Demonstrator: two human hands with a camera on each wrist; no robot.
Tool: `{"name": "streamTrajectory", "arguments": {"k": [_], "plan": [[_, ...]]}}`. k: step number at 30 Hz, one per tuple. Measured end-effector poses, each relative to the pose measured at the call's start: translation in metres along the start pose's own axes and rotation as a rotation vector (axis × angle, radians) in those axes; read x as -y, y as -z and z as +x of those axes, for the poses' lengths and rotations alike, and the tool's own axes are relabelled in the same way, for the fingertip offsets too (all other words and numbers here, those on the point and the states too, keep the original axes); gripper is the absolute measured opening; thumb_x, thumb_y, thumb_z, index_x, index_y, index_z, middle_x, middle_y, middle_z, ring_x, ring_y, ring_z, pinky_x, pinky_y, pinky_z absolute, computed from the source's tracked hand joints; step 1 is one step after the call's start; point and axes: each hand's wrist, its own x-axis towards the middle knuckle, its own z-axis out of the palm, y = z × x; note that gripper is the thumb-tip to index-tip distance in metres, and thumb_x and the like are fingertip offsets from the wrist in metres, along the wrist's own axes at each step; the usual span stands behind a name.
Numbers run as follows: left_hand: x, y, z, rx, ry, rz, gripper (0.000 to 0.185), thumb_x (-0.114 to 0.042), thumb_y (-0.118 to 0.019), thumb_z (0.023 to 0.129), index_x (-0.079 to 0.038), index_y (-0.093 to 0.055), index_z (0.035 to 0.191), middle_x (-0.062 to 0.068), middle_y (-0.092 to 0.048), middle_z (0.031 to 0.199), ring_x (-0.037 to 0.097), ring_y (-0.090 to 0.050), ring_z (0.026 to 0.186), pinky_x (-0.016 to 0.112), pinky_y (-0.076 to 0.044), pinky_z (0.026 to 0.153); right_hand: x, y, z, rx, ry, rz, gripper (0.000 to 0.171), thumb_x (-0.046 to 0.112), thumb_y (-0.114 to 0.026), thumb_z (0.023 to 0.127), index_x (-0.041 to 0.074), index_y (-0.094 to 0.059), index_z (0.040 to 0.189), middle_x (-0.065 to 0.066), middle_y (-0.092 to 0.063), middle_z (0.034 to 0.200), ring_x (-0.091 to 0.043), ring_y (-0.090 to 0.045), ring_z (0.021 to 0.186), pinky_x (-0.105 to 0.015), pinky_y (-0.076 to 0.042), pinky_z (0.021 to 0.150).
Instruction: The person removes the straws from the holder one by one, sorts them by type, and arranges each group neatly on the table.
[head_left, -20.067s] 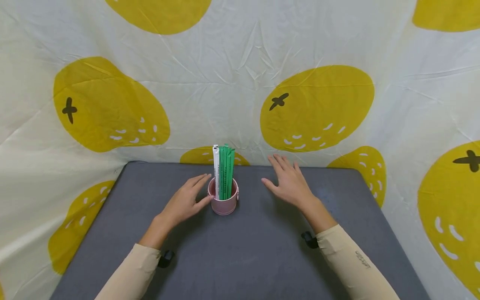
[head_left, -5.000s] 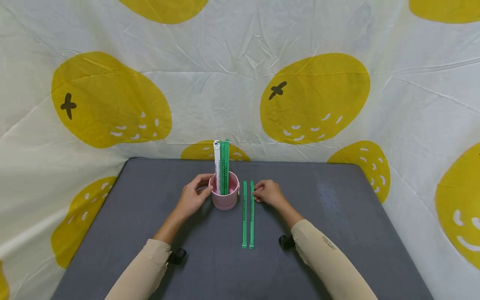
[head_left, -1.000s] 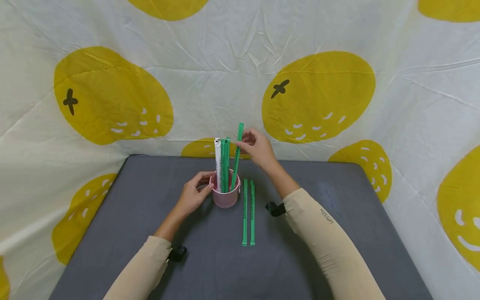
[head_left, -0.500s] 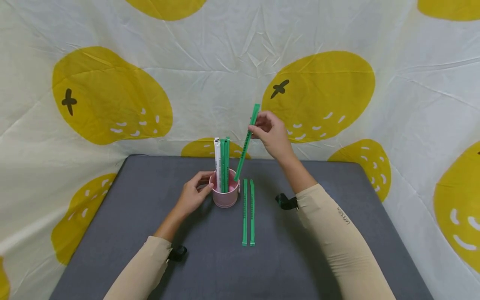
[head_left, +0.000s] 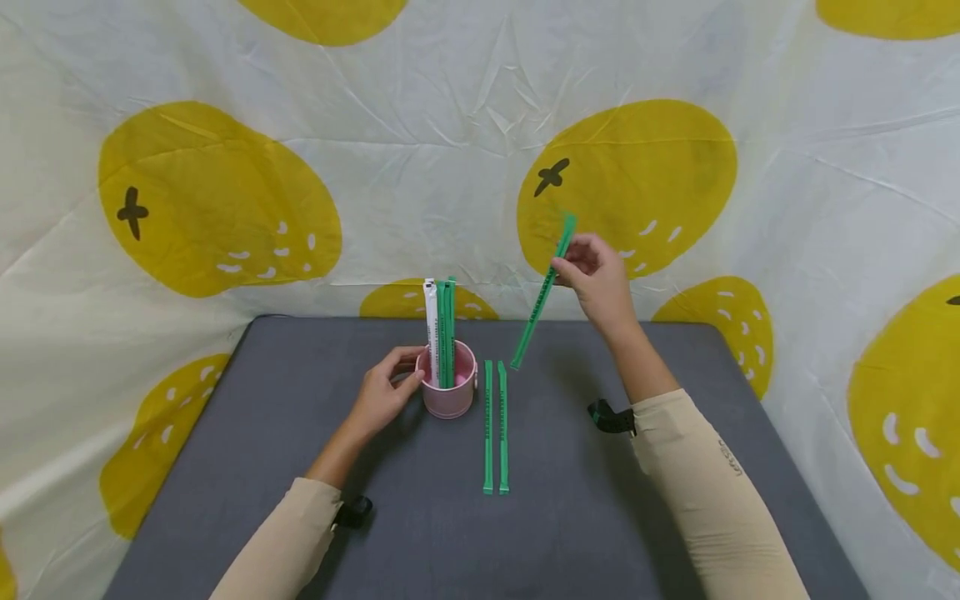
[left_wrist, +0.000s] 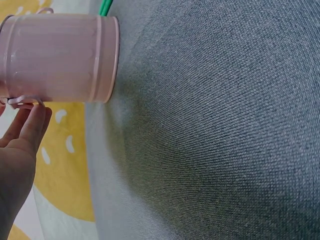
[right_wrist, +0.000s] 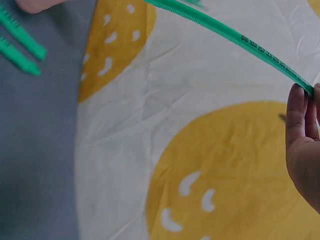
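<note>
Much is cut off in your wrist views. In the left wrist view only a slice of your left hand (left_wrist: 17,155) shows at the frame's edge, fingertips against the pink cup (left_wrist: 60,57), and a bare sliver of green pokes out above the cup's rim. In the right wrist view your right hand (right_wrist: 304,145) is cropped at the right edge, so only a few fingers show, and the printing along the green stick (right_wrist: 235,40) is too small to read. The cup's inside is hidden from the head view, so how deep its sticks sit cannot be told.

From the head view, your right hand (head_left: 600,279) is raised above the grey counter (head_left: 225,467), thumb and fingers pinching the green stick (head_left: 542,293) near its upper end. The stick hangs tilted, its lower end in the air just right of the two green sticks (head_left: 495,425) lying side by side on the counter. It is well clear of the pink cup (head_left: 448,392).

Your left hand (head_left: 381,398) curls round the cup's left side, holding it upright. A white stick (head_left: 431,333) and green ones (head_left: 447,333) stand in it.
</note>
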Motion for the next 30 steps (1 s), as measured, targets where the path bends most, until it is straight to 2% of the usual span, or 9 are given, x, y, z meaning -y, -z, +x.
{"name": "streamTrajectory", "arguments": {"k": [3, 7, 12, 15, 18, 21, 27, 28, 30], "plan": [[0.000, 0.000, 0.000, 0.001, -0.005, -0.004, 0.042, -0.001, -0.067, 0.098, 0.004, -0.058, 0.138, 0.026, -0.063, 0.136, 0.045, -0.062, 0.124, 0.057, -0.050, 0.103, -0.013, 0.007, -0.006, -0.003, -0.033, -0.042, 0.027, 0.013, -0.072, 0.097, 0.002, -0.063, 0.120, 0.000, -0.064, 0.094, -0.009, -0.069, 0.082, -0.027, -0.063, 0.076], [0.000, 0.002, 0.001, -0.010, -0.012, -0.004, 0.042, 0.000, -0.067, 0.097, 0.004, -0.058, 0.138, 0.026, -0.063, 0.136, 0.045, -0.062, 0.124, 0.056, -0.051, 0.102, -0.033, 0.010, -0.017, 0.016, -0.095, -0.088, 0.033, 0.011, -0.070, 0.098, -0.003, -0.061, 0.126, 0.000, -0.065, 0.095, -0.008, -0.069, 0.082, -0.024, -0.062, 0.076], [-0.002, 0.003, 0.000, -0.005, -0.006, -0.004, 0.042, 0.000, -0.067, 0.098, 0.004, -0.058, 0.139, 0.026, -0.062, 0.137, 0.045, -0.061, 0.126, 0.057, -0.050, 0.104, -0.057, 0.009, -0.033, 0.035, -0.140, -0.167, 0.039, 0.006, -0.070, 0.098, -0.011, -0.059, 0.131, -0.013, -0.066, 0.099, -0.010, -0.068, 0.079, -0.019, -0.059, 0.072], [-0.002, 0.002, -0.002, 0.000, -0.004, -0.005, 0.043, -0.001, -0.067, 0.098, 0.004, -0.057, 0.139, 0.026, -0.062, 0.137, 0.045, -0.061, 0.126, 0.058, -0.050, 0.104, -0.068, 0.008, -0.041, 0.046, -0.158, -0.209, 0.036, 0.008, -0.071, 0.097, -0.009, -0.062, 0.128, -0.023, -0.067, 0.102, -0.013, -0.069, 0.078, -0.020, -0.060, 0.071], [-0.002, 0.002, -0.002, 0.000, -0.004, -0.009, 0.042, -0.001, -0.067, 0.098, 0.004, -0.057, 0.139, 0.027, -0.062, 0.137, 0.045, -0.060, 0.126, 0.058, -0.050, 0.104, -0.078, 0.006, -0.050, 0.071, -0.193, -0.255, 0.036, 0.008, -0.071, 0.097, -0.008, -0.062, 0.128, -0.027, -0.068, 0.107, -0.018, -0.072, 0.081, -0.021, -0.060, 0.072], [-0.001, 0.001, -0.002, 0.002, -0.005, -0.004, 0.042, -0.001, -0.067, 0.098, 0.004, -0.057, 0.139, 0.027, -0.062, 0.136, 0.045, -0.061, 0.126, 0.058, -0.050, 0.104, -0.088, 0.005, -0.057, 0.105, -0.230, -0.288, 0.038, 0.008, -0.071, 0.098, -0.008, -0.061, 0.131, -0.028, -0.069, 0.109, -0.028, -0.073, 0.086, -0.025, -0.061, 0.074], [0.001, 0.000, -0.001, 0.005, 0.004, 0.002, 0.042, -0.002, -0.067, 0.098, 0.002, -0.058, 0.139, 0.025, -0.062, 0.137, 0.043, -0.061, 0.126, 0.056, -0.050, 0.104, -0.106, 0.001, -0.066, 0.145, -0.265, -0.321, 0.037, 0.007, -0.072, 0.097, -0.008, -0.062, 0.130, -0.026, -0.071, 0.108, -0.034, -0.074, 0.086, -0.050, -0.061, 0.083], [0.000, -0.001, -0.001, 0.004, 0.007, 0.003, 0.042, -0.002, -0.067, 0.098, 0.002, -0.058, 0.139, 0.024, -0.062, 0.137, 0.043, -0.061, 0.127, 0.056, -0.050, 0.104, -0.109, 0.000, -0.067, 0.156, -0.271, -0.325, 0.037, 0.007, -0.072, 0.097, -0.008, -0.062, 0.129, -0.026, -0.071, 0.108, -0.037, -0.074, 0.087, -0.052, -0.061, 0.083], [0.000, -0.001, -0.001, 0.002, 0.012, 0.005, 0.042, -0.001, -0.067, 0.098, 0.002, -0.058, 0.139, 0.024, -0.062, 0.137, 0.043, -0.061, 0.126, 0.057, -0.050, 0.104, -0.115, -0.001, -0.069, 0.174, -0.282, -0.324, 0.038, 0.008, -0.072, 0.097, -0.009, -0.062, 0.129, -0.028, -0.072, 0.108, -0.033, -0.074, 0.083, -0.047, -0.062, 0.081]]}}
